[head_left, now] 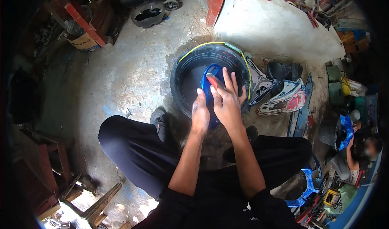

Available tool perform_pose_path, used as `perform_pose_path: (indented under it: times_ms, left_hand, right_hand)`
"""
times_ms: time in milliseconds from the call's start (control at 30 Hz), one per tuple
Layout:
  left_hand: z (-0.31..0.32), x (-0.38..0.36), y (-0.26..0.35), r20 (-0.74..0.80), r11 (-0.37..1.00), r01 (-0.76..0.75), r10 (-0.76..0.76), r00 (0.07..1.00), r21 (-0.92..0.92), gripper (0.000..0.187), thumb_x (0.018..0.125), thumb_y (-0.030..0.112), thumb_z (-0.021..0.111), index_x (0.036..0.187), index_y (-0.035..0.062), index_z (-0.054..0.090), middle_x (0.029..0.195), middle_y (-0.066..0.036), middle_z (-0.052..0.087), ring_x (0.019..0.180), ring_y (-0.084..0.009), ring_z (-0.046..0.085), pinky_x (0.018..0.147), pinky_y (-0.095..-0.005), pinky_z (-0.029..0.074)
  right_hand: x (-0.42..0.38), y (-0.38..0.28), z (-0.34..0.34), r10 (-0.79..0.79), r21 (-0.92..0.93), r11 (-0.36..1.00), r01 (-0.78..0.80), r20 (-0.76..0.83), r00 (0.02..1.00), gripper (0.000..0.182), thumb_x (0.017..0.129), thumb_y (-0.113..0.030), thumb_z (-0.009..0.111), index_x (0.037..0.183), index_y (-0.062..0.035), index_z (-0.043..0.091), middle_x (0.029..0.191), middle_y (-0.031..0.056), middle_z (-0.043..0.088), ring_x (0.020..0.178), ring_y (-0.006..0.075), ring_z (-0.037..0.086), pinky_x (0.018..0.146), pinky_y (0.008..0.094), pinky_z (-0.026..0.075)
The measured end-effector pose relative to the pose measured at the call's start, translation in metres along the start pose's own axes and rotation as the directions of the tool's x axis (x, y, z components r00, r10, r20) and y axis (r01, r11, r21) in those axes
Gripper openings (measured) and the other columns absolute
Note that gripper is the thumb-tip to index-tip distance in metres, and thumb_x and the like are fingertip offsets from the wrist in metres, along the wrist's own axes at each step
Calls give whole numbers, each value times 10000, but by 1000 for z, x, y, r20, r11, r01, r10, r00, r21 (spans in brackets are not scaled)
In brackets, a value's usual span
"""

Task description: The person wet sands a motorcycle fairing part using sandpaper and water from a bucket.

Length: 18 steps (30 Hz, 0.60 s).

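A blue plastic part [205, 79] with a rounded end stands tilted over a black tub [177, 83] of cloudy water. My left hand [200, 114] grips the blue part along its left side, thumb pointing up. Against the part's face, my right hand [228, 103] holds a small red piece with a grey tip [213, 80], pinched under thumb and forefinger, while its other fingers spread over the tub. Whether the red piece is folded sandpaper or a tool, I cannot make out. A yellow strip [195, 49] runs along the tub's rim.
Scuffed fairing panels [283, 98] lie right of the tub. A large white panel [275, 28] leans behind it. At the far right, another person [353, 154] handles a blue part [345, 129]. A wooden frame [91, 206] stands lower left, and a cardboard box [83, 41] upper left.
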<state>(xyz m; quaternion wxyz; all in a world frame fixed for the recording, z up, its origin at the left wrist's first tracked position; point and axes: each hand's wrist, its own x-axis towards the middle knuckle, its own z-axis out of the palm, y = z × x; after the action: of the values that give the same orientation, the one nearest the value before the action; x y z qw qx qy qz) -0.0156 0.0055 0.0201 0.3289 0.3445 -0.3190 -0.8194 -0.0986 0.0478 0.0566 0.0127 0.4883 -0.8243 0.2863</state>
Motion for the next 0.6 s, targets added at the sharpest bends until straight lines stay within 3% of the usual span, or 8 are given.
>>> perform_pose_path:
  times_ms: [100, 167, 233, 300, 367, 600]
  left_hand:
    - [-2, 1, 15, -35, 999, 42, -43, 998, -24, 641, 1147, 469, 245, 1340, -6, 630, 1218, -115, 686, 1073, -179, 626, 979, -334, 489]
    - [-6, 3, 19, -39, 998, 22, -20, 999, 54, 648, 1141, 487, 263, 1318, -6, 644, 1196, -111, 694, 1053, -181, 626, 968, -333, 492]
    - [-8, 2, 19, -40, 974, -6, 15, 999, 227, 659, 1133, 514, 284, 1286, -6, 658, 1160, -99, 700, 1030, -187, 630, 957, -336, 496]
    - [-6, -1, 15, -58, 972, -16, 31, 998, 234, 661, 1126, 529, 307, 1255, -10, 668, 1101, -88, 706, 988, -167, 631, 911, -325, 509]
    - [-4, -1, 16, -34, 998, 31, -30, 999, 50, 640, 1129, 511, 322, 1248, -14, 667, 1065, -81, 705, 946, -137, 626, 865, -305, 518]
    - [3, -5, 16, -10, 997, -69, 70, 998, 38, 549, 1129, 463, 396, 1245, -4, 660, 1009, -27, 687, 887, -75, 586, 793, -260, 508]
  right_hand:
    - [-10, -3, -6, -78, 52, 996, 75, 44, 996, 334, 971, -158, 617, 1285, -169, 730, 1615, 89, 439, 1515, 348, 353, 1176, 639, 140]
    - [-21, 0, -4, -98, 124, 987, 99, -19, 995, 273, 950, -121, 642, 1201, -76, 739, 1486, 76, 551, 1404, 314, 477, 1135, 550, 236]
    - [-28, 3, -3, -104, 173, 979, 110, -43, 994, 266, 952, -123, 645, 1198, -78, 736, 1356, 77, 608, 1285, 288, 542, 1078, 486, 290]
    - [-30, 6, -3, -108, 147, 982, 115, -55, 993, 270, 953, -125, 646, 1204, -79, 734, 1313, 75, 617, 1242, 280, 554, 1060, 468, 301]
    - [-23, 7, -5, -112, 104, 987, 122, -96, 989, 281, 963, -130, 640, 1228, -95, 726, 1265, 70, 625, 1192, 275, 568, 1040, 452, 314]
    - [11, 20, -12, -91, 69, 992, 104, -168, 981, 317, 960, -133, 642, 1265, -161, 726, 1222, 22, 645, 1107, 231, 608, 1009, 447, 329]
